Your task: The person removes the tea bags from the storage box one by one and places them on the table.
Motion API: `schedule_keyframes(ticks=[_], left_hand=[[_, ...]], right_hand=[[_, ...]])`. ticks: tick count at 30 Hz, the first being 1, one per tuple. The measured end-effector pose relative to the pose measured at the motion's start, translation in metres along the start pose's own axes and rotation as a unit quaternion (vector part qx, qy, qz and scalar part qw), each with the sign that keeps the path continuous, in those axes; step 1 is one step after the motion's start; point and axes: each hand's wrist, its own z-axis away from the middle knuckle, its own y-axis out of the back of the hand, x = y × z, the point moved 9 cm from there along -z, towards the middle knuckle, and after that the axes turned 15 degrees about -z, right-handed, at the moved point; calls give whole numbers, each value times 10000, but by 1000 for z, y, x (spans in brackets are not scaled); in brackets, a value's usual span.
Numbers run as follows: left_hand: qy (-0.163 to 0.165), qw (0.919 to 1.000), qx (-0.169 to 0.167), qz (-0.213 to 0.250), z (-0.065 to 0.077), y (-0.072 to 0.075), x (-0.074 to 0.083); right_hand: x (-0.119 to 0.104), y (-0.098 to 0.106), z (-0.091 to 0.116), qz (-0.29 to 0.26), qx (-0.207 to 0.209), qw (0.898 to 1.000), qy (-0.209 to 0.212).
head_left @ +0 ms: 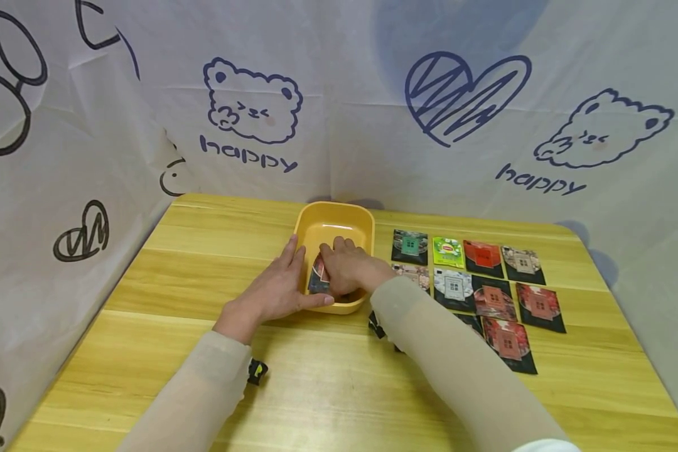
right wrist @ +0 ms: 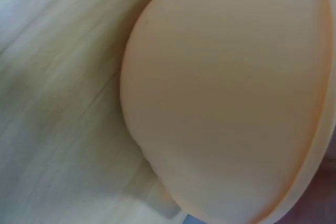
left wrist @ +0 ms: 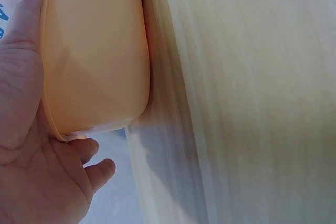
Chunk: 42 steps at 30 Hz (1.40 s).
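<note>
A yellow plastic container [head_left: 333, 212] stands on the table toward the back. My left hand [head_left: 274, 285] rests along its left side and near corner, thumb stretched over the near rim; in the left wrist view, that palm lies against the rim. My right hand [head_left: 347, 267] reaches down inside the container, fingers bent downward over a dark tea sachet [head_left: 318, 279] with a reddish label. The sachet shows beside and under this hand, whose fingertips are hidden, so I cannot tell if they grip it. The right wrist view shows the container's outer wall [right wrist: 226, 87].
Flat tea sachets lie in rows to the right, among them a green one [head_left: 448, 252], a red one [head_left: 483, 257] and a white one [head_left: 454, 287]. My right forearm covers part of them. A small black item [head_left: 257, 371] lies beside my left sleeve. Fabric walls [head_left: 361, 125] border the table.
</note>
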Motion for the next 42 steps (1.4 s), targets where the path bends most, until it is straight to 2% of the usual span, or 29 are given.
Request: schedule_keyframes(ticks=[5,12,21,33,38,42], left_hand=[[-9,10000,-10,45,0,1,2],[0,9999,-39,94,-1,-2,4],[101,9999,-53,91,0,-1,2],[246,9995,-63,160,1,-1,-4],[222,9996,-6,147,1,1,-1],[192,9998,-4,91,0,1,0]], right_hand=[[0,3,1,151,212,9997,46],[2,4,4,76,269,9996,50],[0,33,21,-318,645,9968,348],[6,75,74,-627,1146,9902,497],[33,79,108,-666,1416,9857,634],[71,74,139,-618,1455,9867,370]])
